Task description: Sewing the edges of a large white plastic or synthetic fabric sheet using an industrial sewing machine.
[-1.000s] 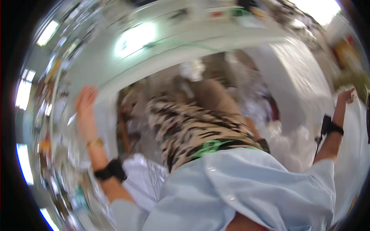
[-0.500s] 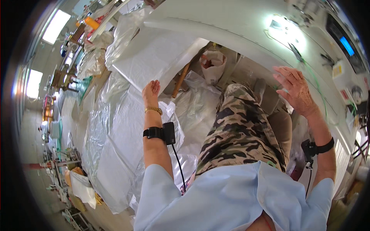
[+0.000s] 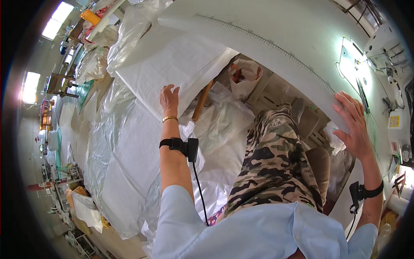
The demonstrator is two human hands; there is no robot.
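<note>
My left hand (image 3: 169,101) is over the near edge of a smooth white sheet-covered surface (image 3: 148,64). Its fingers are bent but apart, and nothing shows between them; whether it touches the white covering I cannot tell. Farther right, my right hand (image 3: 355,127) has its fingers spread, empty, by the front edge of the pale sewing-machine table (image 3: 276,26). Beyond that hand stands the white sewing machine (image 3: 399,125), and its lamp lights a metal plate (image 3: 350,58) set in the tabletop.
Clear plastic sheeting (image 3: 116,142) spreads over the left side. A wooden bar (image 3: 202,101) slants below the white surface, beside a white bag (image 3: 246,80) under the table. A ruler scale (image 3: 267,42) runs along the table's front. Green thread (image 3: 373,129) hangs near my right hand.
The view has shifted, bringing the ruler scale out clearly. My left fingers have opened from a looser curl. My right hand is farther right and lower, by the table edge.
</note>
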